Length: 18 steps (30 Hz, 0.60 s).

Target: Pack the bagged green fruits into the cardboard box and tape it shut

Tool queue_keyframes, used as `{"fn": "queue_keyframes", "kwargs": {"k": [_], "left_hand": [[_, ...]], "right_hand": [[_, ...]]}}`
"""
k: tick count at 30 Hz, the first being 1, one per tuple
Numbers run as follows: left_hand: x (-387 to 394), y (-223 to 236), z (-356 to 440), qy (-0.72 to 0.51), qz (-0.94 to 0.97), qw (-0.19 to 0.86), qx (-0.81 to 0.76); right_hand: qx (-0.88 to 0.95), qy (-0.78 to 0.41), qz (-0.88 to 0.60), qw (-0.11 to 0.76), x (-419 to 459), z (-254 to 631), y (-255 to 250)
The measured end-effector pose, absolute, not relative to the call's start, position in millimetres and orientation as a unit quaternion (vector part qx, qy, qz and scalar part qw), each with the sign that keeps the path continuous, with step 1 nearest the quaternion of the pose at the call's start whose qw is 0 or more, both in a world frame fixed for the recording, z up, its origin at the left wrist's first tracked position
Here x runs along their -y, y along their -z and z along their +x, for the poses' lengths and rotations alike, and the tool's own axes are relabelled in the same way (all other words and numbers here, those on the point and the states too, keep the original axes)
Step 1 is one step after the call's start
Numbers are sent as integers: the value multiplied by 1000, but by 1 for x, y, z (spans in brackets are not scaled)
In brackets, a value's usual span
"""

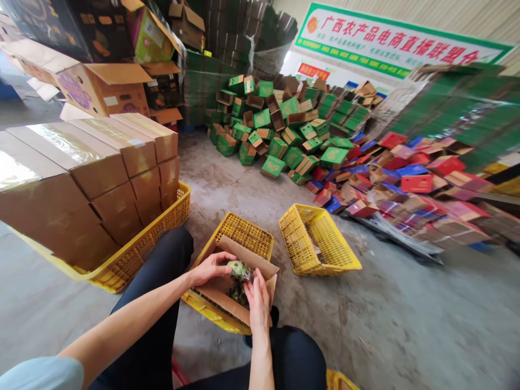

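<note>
Over an open box [254,257], the left hand [211,269] holds a green fruit [238,268] between thumb and fingers, while the right hand [257,297] has its fingertips at the fruit's clear film [247,275] — whether they pinch it, I cannot tell. More fruit [238,295] lies inside the box, which rests on a yellow crate [249,234], with another crate [298,246] just to the right and taped cartons [97,173] at left. Farther back, green boxes [273,166] are heaped beside red and blue ones [417,184] — a banner [390,40] hangs beyond.
</note>
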<state>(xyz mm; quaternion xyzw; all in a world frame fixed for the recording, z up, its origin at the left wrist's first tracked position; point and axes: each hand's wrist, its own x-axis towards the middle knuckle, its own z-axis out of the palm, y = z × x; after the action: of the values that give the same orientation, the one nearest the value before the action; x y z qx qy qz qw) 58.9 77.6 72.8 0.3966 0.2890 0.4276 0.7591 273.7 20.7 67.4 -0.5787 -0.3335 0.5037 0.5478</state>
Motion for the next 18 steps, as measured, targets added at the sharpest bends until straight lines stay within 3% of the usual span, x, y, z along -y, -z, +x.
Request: {"fn": "queue_keyframes", "kwargs": {"k": [4,9,18], "left_hand": [[-76,-73,62,-424,436,748,-265],[-76,-74,63,-444,433,723,-302],[-74,-77,56,-372,436,751,-328]], "right_hand": [[290,-557,-559,542,-17,270,-68],[314,-541,-558,546,-17,270,-67],[353,-529,-551,540,-20,270,-68]]}}
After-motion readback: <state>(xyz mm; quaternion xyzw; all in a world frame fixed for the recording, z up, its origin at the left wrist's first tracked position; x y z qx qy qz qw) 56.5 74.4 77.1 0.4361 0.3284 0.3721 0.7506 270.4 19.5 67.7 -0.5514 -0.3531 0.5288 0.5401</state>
